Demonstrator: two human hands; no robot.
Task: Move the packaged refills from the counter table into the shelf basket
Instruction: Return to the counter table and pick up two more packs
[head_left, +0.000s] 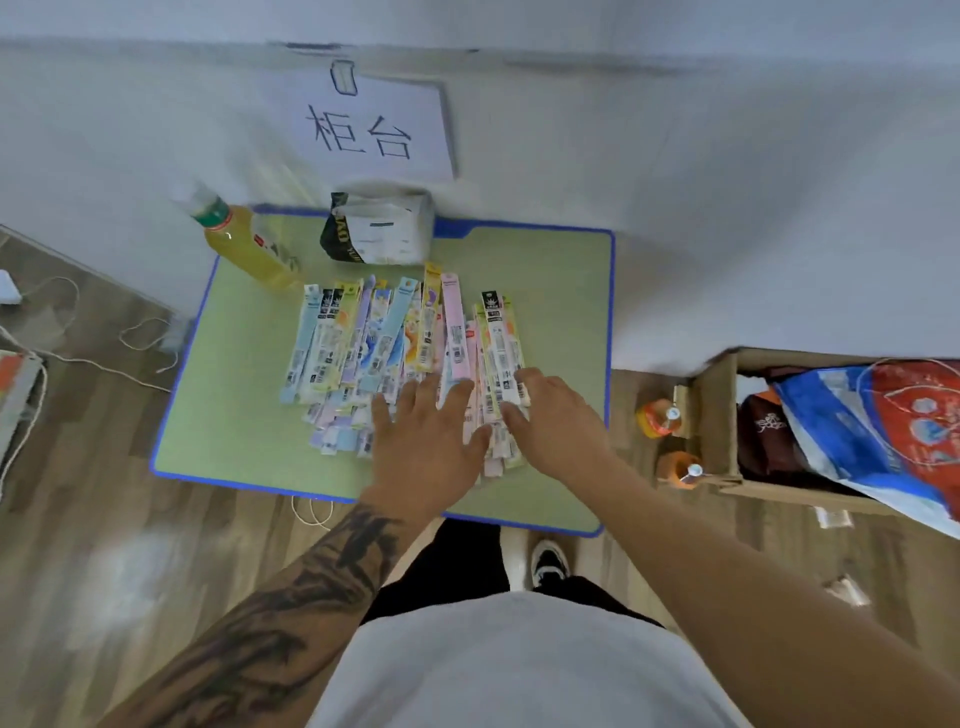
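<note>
Both forearms reach out from a white shirt (519, 670) over a green, blue-edged counter table (561, 291). Fingers spread flat, the left hand (423, 441) presses on the near end of a heap of packaged refills (384, 338) lying mid-table, gripping nothing; the right hand (556, 421) rests relaxed on the heap's right edge. Behind stand a yellow drink bottle (249, 249) and a paper sign (363, 130). A cardboard box (719, 410) sits to the right.
</note>
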